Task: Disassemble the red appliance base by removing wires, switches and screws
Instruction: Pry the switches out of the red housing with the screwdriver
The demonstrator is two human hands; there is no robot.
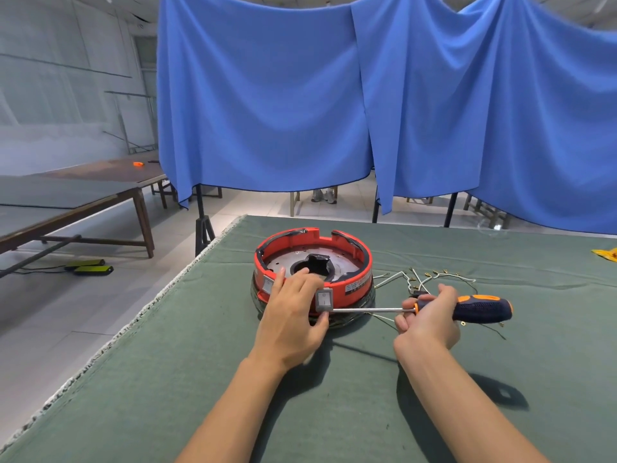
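The round red appliance base [359,262] stands on the green table cover [167,379], a metal plate and a black part inside it. Two grey rocker switches sit in its front wall: one at the left [267,285], one at the front [324,299]. My left hand [293,315] grips the front rim, fingers over the edge and thumb under the front switch. My right hand [427,320] holds a screwdriver [480,308] with a dark blue and orange handle near where handle meets shaft. Its shaft lies level and its tip reaches the wall below the front switch.
Several loose white wires with brass terminals [430,279] lie on the cover right of the base. A yellow object [606,253] lies at the far right edge. Blue curtains [367,111] hang behind the table. A long wooden table [83,195] stands to the left.
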